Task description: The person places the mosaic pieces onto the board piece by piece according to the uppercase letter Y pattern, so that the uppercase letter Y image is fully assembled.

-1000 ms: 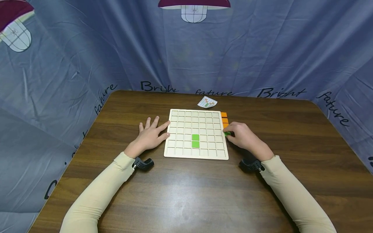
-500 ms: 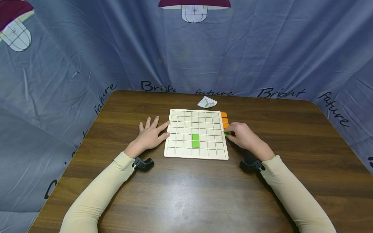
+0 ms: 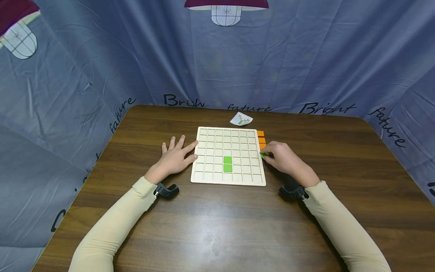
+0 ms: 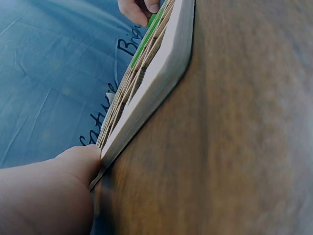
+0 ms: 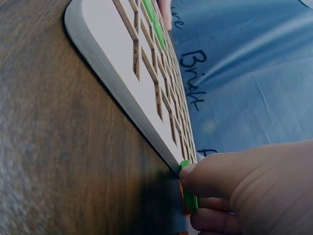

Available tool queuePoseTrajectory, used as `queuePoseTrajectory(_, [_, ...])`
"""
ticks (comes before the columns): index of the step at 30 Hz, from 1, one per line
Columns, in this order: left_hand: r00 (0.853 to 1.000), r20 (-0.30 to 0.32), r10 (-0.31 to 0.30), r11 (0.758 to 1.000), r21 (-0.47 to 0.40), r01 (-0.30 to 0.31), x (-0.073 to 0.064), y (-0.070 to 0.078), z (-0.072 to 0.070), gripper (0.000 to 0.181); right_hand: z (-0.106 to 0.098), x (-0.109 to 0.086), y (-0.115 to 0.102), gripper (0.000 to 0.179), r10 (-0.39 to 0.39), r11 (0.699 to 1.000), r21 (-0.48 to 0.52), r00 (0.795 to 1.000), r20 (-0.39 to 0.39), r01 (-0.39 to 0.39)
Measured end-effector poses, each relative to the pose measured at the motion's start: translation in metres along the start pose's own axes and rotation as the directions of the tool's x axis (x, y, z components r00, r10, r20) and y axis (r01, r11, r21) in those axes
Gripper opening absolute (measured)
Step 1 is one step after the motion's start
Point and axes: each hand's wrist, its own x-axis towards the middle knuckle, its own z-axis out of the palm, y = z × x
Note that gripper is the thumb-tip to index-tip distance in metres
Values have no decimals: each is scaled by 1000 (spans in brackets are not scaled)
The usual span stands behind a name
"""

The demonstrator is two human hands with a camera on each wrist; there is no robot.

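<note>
1 brd (image 3: 210, 167), 3 grn pcs (image 3: 227, 159), 3 vis. orng pcs (image 3: 262, 140), 1 card (image 3: 241, 119), 2 hands (image 3: 172, 160)

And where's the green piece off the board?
In the head view, the green piece is in the right hand, right of the board, by the orange pieces.

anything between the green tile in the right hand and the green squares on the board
Only the right rim and ridges of the grid board. The right hand pinches the green tile at that rim; no loose piece shows between it and the green squares.
</note>
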Motion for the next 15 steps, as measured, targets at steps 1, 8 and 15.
queuePoseTrajectory(1, [1000,0,0,1000,0,0,0,0,0,62,0,0,0,20,-2,1000,-1,1000,-2,2])
queuePoseTrajectory(8, [1000,-7,6,1000,9,-6,-1,0,0,62,0,1,-1,20,-1,1000,-2,1000,-2,1])
queuePoseTrajectory(15, [1000,0,4,1000,1,-4,-1,1,1,62,0,1,0,20,9,1000,-3,1000,14,-8])
